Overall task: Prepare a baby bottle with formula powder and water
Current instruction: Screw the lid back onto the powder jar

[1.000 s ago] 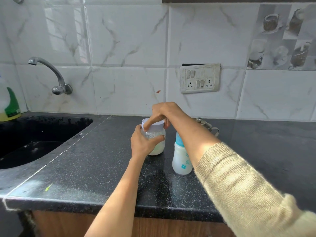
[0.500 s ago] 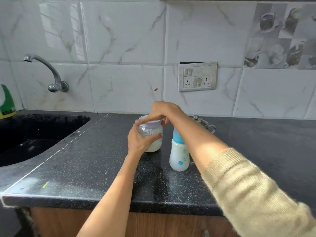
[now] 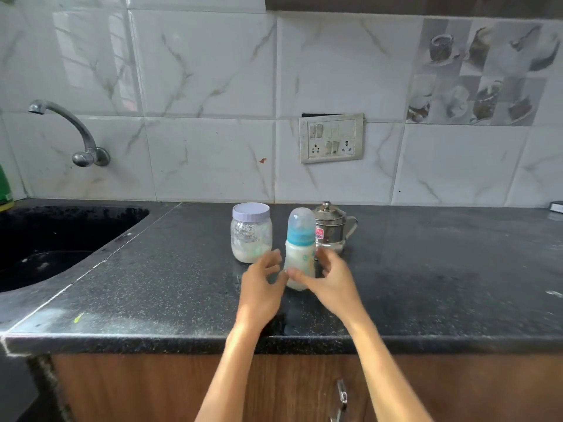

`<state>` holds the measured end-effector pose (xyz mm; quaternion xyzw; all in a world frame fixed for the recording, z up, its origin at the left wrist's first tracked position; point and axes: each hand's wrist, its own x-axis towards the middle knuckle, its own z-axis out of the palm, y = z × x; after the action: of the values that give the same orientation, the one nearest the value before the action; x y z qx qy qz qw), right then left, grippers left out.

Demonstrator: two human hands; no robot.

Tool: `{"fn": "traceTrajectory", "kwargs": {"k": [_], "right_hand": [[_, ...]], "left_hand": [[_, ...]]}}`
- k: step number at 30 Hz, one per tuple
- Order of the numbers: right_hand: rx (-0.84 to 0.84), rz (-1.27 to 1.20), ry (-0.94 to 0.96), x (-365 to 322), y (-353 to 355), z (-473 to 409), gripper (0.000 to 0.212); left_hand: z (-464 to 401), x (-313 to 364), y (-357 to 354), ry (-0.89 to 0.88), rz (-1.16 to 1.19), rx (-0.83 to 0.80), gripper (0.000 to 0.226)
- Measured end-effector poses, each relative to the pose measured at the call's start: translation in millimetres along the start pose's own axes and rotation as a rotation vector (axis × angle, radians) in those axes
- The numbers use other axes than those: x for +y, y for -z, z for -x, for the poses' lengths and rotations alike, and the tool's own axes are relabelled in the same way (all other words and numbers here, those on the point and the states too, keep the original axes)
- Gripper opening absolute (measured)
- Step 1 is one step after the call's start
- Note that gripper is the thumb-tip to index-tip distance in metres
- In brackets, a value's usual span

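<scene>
Black speckled stone forms the desk (image 3: 426,284), where a milky-white baby bottle with a blue collar and clear cap (image 3: 300,251) stands upright near the middle. The left hand (image 3: 262,284) sits just beside it, fingers loosely spread, grip released. The right hand (image 3: 330,278) curves around the bottle's base; through the motion blur it seems only to touch it. A clear lilac-lidded powder jar (image 3: 251,233) stands left, a small steel pot (image 3: 332,228) behind.

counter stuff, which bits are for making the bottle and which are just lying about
For the job:
baby bottle
powder jar
steel pot, probably the water

Just lying about:
green bottle by the sink
tap
small item at far right
</scene>
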<state>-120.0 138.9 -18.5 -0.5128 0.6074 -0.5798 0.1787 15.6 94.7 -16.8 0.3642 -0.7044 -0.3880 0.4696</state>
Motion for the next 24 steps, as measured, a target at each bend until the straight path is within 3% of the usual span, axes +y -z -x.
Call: {"fn": "traceTrajectory", "kwargs": {"k": [3,8,14,24], "right_hand": [[-0.023,0.031,0.014,1.7,-3.4,2.9,0.059],[0.036,0.248,0.051,-5.3,0.0,-0.8,0.063],[0.062,0.323,0.071,-8.6,10.9,-5.4,0.054],[0.386,0.386,-0.010,4.6,102.9,-41.8,0.052]], "left_hand": [[6.2,1.4,-4.7,-0.012,-0.065,-0.030,0.039],[8.0,-0.4,-2.0,-0.021,-0.126,-0.040,0.049],[10.0,-2.0,-1.5,0.010,-0.118,-0.047,0.048],[9.7,-5.9,-0.9,0.022,-0.180,-0.105,0.047]]}}
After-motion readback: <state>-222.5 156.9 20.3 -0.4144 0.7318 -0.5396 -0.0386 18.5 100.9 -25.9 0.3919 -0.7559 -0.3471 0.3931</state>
